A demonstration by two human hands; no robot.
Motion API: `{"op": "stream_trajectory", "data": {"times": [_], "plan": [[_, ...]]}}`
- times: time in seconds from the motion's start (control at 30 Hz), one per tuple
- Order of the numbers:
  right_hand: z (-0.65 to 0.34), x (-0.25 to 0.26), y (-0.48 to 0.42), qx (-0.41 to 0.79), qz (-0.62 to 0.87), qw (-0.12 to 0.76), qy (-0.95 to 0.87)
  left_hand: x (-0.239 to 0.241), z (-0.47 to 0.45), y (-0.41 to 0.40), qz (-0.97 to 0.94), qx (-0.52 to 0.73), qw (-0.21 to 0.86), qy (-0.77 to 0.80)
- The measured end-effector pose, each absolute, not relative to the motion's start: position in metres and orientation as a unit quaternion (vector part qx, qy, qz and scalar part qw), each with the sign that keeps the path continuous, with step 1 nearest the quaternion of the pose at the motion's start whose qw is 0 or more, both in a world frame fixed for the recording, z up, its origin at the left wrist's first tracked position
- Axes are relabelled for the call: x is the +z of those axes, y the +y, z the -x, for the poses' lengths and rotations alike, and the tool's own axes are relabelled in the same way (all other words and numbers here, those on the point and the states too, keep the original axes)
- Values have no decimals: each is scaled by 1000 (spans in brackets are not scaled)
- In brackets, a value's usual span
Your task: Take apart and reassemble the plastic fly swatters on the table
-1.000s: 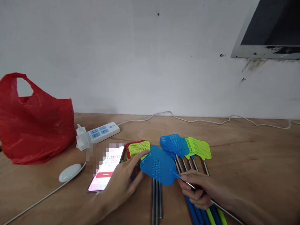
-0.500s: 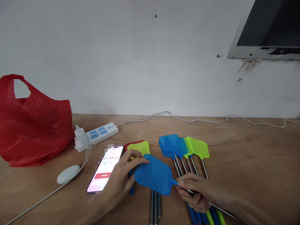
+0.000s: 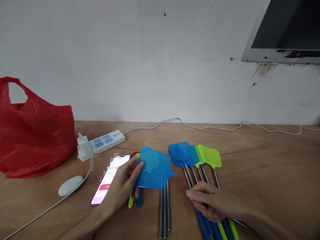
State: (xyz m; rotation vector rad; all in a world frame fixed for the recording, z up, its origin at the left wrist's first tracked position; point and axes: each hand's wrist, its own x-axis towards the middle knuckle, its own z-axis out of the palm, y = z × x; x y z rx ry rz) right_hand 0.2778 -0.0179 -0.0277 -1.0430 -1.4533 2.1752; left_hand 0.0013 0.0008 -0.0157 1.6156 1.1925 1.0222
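Note:
My left hand (image 3: 126, 176) pinches the left edge of a blue mesh fly swatter head (image 3: 153, 170), held above the table with its short neck pointing right. My right hand (image 3: 211, 201) is closed around a thin metal rod (image 3: 241, 224), whose bare tip shows at the fingertips, apart from the head. Behind the blue head lie a red mesh head (image 3: 135, 154) and a yellow-green one, mostly hidden. Several loose metal rods (image 3: 164, 213) lie between my hands. Beyond my right hand, fly swatters with blue heads (image 3: 178, 153) and yellow-green heads (image 3: 210, 156) lie side by side on rods.
A lit phone (image 3: 110, 180) lies left of my left hand. Farther left are a white power strip (image 3: 105, 141), a white oval device (image 3: 70, 185) with a cable and a red plastic bag (image 3: 37, 133). A white wall (image 3: 125, 66) rises behind the wooden table (image 3: 270, 166).
The blue swatter head has come off the metal rod and moved up and left with my left hand. My right hand keeps the rod in nearly the same place.

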Motion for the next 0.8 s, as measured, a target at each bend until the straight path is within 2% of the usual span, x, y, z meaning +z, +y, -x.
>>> {"op": "stream_trajectory", "data": {"times": [0.23,0.33,0.5,0.7,0.8], "plan": [[-274,-19,-11,710,403,369,-443,-21,-2,6,-629,317,519,483],[-277,-19,-13,698,404,375,-457,-24,-5,3,-636,284,543,469],[-277,-26,-18,729,404,309,-458,-22,-6,2,-629,270,562,464],[-275,-20,-16,700,417,392,-426,-22,-5,3,-632,369,528,431],[-275,-16,-16,705,408,397,-423,-21,-6,1,-638,415,510,400]]}}
